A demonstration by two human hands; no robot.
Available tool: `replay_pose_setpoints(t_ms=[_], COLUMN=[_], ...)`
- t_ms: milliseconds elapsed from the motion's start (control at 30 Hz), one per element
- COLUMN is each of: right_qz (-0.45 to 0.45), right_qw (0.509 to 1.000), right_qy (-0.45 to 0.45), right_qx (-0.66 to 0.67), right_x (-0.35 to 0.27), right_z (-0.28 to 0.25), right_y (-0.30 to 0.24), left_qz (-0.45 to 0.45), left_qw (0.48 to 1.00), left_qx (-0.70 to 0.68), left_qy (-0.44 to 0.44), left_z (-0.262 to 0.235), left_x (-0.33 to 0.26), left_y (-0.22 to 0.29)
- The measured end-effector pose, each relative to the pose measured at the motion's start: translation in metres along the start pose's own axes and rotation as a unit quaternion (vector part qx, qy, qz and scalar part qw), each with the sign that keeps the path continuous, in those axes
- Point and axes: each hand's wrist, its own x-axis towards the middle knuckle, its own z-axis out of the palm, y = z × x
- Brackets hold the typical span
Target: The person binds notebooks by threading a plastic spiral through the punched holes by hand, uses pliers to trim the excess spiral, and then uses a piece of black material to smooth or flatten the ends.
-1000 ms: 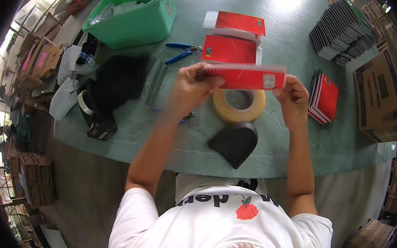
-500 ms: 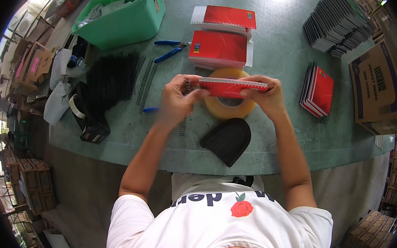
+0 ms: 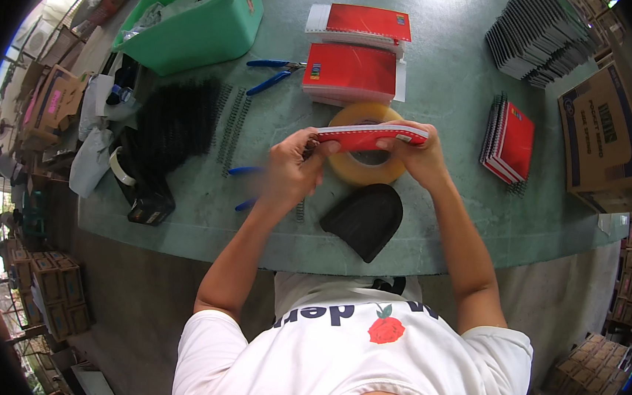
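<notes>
A small red-covered notebook point(image 3: 361, 136), its white page edges up, is held between my two hands above the table. My left hand point(image 3: 292, 167) grips its left end, and a dark spiral coil point(image 3: 309, 149) shows among those fingers. On the right end, my right hand point(image 3: 417, 157) closes with the thumb on the red cover. Beneath the notebook lies a wide roll of tape point(image 3: 342, 166). A black rounded pad point(image 3: 366, 222) sits nearer me. Blue handles of a tool point(image 3: 244, 170) stick out beside my left forearm, which hides the rest.
Red notebook stacks point(image 3: 350, 70) stand beyond my hands, beside blue-handled pliers point(image 3: 273, 75). Black spiral coils point(image 3: 177, 123) and a green bin point(image 3: 195, 39) are left. To the right are coil-bound red notebooks point(image 3: 512, 142), a dark notebook stack point(image 3: 532, 40) and a cardboard box point(image 3: 604, 142).
The notebook has tilted, its right end now higher and more of its page edge showing. My left hand has shifted slightly right and down, uncovering more of the blue handles.
</notes>
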Motion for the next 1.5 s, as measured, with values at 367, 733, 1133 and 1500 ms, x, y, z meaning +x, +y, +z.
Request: replay_pose_setpoints(t_ms=[367, 733, 1133, 1500], right_qz=[-0.055, -0.06, -0.042, -0.033], right_qw=[0.997, 0.993, 0.995, 0.997], right_qy=[-0.045, -0.097, -0.087, -0.066], right_qx=[0.009, -0.002, -0.03, 0.004], right_x=[-0.004, 0.0, -0.001, -0.002], right_z=[-0.011, -0.018, -0.017, -0.012], right_y=[0.0, 0.001, -0.004, -0.001], left_qz=[0.157, 0.201, 0.13, 0.296], left_qw=[0.97, 0.957, 0.98, 0.871], left_qx=[0.137, 0.138, 0.148, 0.385], left_qy=[0.127, 0.158, -0.02, 0.069], left_z=[-0.014, -0.016, -0.043, 0.008], left_x=[-0.014, 0.01, 0.004, -0.014], left_y=[0.015, 0.015, 0.012, 0.013])
